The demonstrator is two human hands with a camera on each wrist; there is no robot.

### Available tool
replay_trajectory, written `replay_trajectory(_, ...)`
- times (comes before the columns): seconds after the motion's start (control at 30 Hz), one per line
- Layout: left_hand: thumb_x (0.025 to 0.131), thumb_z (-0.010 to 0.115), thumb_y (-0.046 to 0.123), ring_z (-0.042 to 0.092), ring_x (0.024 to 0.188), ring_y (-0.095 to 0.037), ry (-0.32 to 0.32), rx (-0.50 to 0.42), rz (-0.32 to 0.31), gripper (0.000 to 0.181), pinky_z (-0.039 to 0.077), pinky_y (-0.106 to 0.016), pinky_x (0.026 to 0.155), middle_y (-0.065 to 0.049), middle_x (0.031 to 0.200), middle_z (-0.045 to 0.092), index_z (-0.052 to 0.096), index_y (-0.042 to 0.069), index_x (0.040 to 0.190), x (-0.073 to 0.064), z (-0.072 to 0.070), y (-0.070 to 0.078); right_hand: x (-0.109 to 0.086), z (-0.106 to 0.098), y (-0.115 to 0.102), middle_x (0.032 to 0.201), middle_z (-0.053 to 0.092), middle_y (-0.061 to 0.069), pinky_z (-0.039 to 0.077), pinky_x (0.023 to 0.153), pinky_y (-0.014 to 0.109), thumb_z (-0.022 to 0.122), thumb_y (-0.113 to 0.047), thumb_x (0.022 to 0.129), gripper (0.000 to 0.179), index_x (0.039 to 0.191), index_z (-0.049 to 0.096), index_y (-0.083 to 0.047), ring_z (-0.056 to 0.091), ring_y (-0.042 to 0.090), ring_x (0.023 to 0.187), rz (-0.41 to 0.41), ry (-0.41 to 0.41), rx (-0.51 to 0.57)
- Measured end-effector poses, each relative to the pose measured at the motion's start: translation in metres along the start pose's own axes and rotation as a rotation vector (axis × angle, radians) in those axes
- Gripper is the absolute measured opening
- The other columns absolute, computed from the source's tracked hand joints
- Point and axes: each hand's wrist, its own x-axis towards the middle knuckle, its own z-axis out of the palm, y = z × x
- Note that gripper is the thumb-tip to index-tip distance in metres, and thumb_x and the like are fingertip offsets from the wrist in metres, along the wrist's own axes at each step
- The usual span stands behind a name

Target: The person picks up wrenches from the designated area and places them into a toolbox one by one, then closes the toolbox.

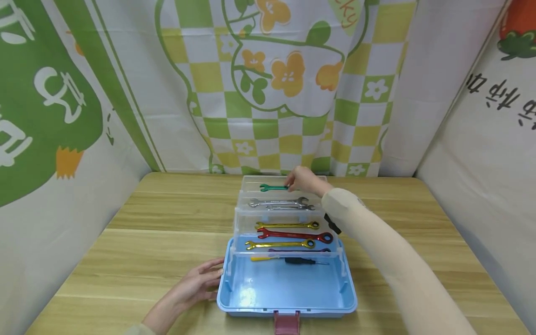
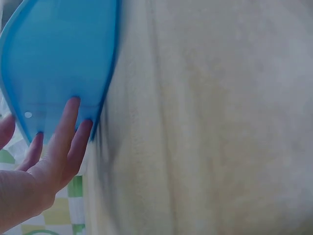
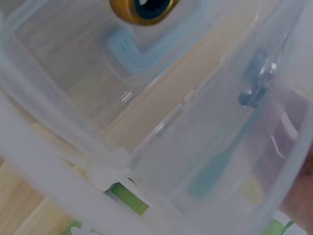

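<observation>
A blue toolbox (image 1: 289, 291) stands open on the table, its clear trays fanned out toward the back. My right hand (image 1: 304, 180) reaches to the rearmost clear tray and pinches the right end of a green wrench (image 1: 274, 188). Through the hazy tray wall in the right wrist view, the green wrench (image 3: 215, 171) shows faintly. Against the left side of the toolbox rests my left hand (image 1: 194, 284), its fingers extended; the left wrist view has its fingertips (image 2: 73, 104) touching the blue wall (image 2: 63, 54).
Silver wrenches (image 1: 278, 202) lie in the middle tray. The front tray holds gold wrenches (image 1: 278, 244), a red wrench (image 1: 293, 235) and a purple one (image 1: 299, 251). A black-handled screwdriver (image 1: 299, 261) and a yellow-handled tool (image 1: 261, 258) lie farther down. Curtains surround the wooden table (image 1: 167, 223).
</observation>
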Motion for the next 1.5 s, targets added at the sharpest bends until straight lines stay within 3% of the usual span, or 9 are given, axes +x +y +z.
replay_trajectory(0.17, 0.088, 0.052, 0.018, 0.053, 0.102, -0.030, -0.011, 0.129, 0.025, 0.065, 0.046, -0.046, 0.082, -0.023, 0.118, 0.048, 0.017, -0.012, 0.133, 0.000, -0.002, 0.006, -0.008, -0.006, -0.004, 0.095, 0.065, 0.012, 0.050, 0.074, 0.032, 0.062, -0.007, 0.081, 0.022, 0.101, 0.065, 0.000, 0.059, 0.023, 0.087, -0.017, 0.028, 0.009)
replay_trajectory(0.4, 0.089, 0.051, 0.019, 0.057, 0.098, -0.030, -0.026, 0.319, 0.078, 0.057, 0.049, -0.041, 0.079, -0.028, 0.117, 0.050, 0.027, -0.015, 0.129, 0.001, -0.008, 0.020, -0.028, -0.013, 0.005, 0.102, 0.064, 0.012, 0.050, 0.074, 0.035, 0.057, -0.016, 0.086, 0.023, 0.104, 0.065, -0.004, 0.058, 0.023, 0.089, -0.037, 0.113, 0.120)
replay_trajectory(0.63, 0.090, 0.049, 0.013, 0.054, 0.100, -0.037, 0.114, 0.424, 0.157, 0.049, 0.049, -0.039, 0.080, -0.035, 0.119, 0.044, 0.033, -0.016, 0.126, 0.012, -0.010, 0.044, -0.061, -0.017, 0.020, 0.107, 0.060, 0.013, 0.050, 0.073, 0.036, 0.053, -0.019, 0.089, 0.027, 0.110, 0.062, -0.004, 0.057, 0.025, 0.091, -0.026, 0.245, 0.258)
replay_trajectory(0.8, 0.091, 0.045, 0.009, 0.051, 0.104, -0.038, 0.186, 0.432, 0.240, 0.043, 0.047, -0.031, 0.084, -0.035, 0.119, 0.043, 0.035, -0.016, 0.125, 0.032, -0.018, 0.056, -0.082, -0.012, 0.035, 0.109, 0.058, 0.018, 0.048, 0.080, 0.041, 0.054, -0.018, 0.089, 0.029, 0.110, 0.060, 0.000, 0.057, 0.029, 0.093, -0.026, 0.395, 0.391)
replay_trajectory(0.93, 0.091, 0.046, 0.010, 0.047, 0.110, -0.038, 0.206, 0.413, 0.306, 0.043, 0.045, -0.028, 0.088, -0.034, 0.122, 0.042, 0.035, -0.014, 0.126, 0.048, -0.023, 0.062, -0.095, -0.003, 0.049, 0.111, 0.056, 0.020, 0.045, 0.085, 0.043, 0.053, -0.020, 0.089, 0.033, 0.113, 0.057, 0.002, 0.055, 0.032, 0.097, 0.000, 0.463, 0.469)
replay_trajectory(1.13, 0.092, 0.044, 0.013, 0.036, 0.118, -0.040, 0.189, 0.406, 0.337, 0.046, 0.036, -0.039, 0.097, -0.030, 0.129, 0.037, 0.032, -0.010, 0.130, 0.071, -0.026, 0.067, -0.108, 0.010, 0.065, 0.119, 0.051, 0.021, 0.046, 0.080, 0.026, 0.052, -0.015, 0.089, 0.035, 0.118, 0.052, 0.004, 0.053, 0.031, 0.100, 0.068, 0.571, 0.541)
replay_trajectory(1.23, 0.093, 0.041, 0.011, 0.029, 0.122, -0.041, 0.177, 0.379, 0.337, 0.046, 0.030, -0.043, 0.100, -0.030, 0.133, 0.031, 0.028, -0.011, 0.131, 0.081, -0.027, 0.068, -0.113, 0.015, 0.072, 0.124, 0.046, 0.022, 0.044, 0.082, 0.023, 0.049, -0.013, 0.090, 0.037, 0.122, 0.047, 0.006, 0.050, 0.033, 0.104, 0.104, 0.579, 0.599)
replay_trajectory(1.4, 0.094, 0.035, 0.007, 0.021, 0.127, -0.040, 0.163, 0.313, 0.309, 0.047, 0.025, -0.043, 0.104, -0.030, 0.138, 0.020, 0.018, -0.014, 0.133, 0.098, -0.029, 0.067, -0.118, 0.026, 0.085, 0.130, 0.039, 0.026, 0.035, 0.097, 0.041, 0.043, -0.017, 0.093, 0.044, 0.130, 0.035, 0.006, 0.041, 0.037, 0.115, 0.189, 0.502, 0.679)
replay_trajectory(1.5, 0.095, 0.034, 0.008, 0.019, 0.128, -0.038, 0.163, 0.273, 0.288, 0.049, 0.023, -0.042, 0.105, -0.029, 0.139, 0.017, 0.015, -0.013, 0.134, 0.106, -0.029, 0.066, -0.120, 0.035, 0.091, 0.134, 0.033, 0.026, 0.030, 0.100, 0.045, 0.041, -0.020, 0.094, 0.048, 0.133, 0.029, 0.006, 0.034, 0.037, 0.121, 0.229, 0.444, 0.746)
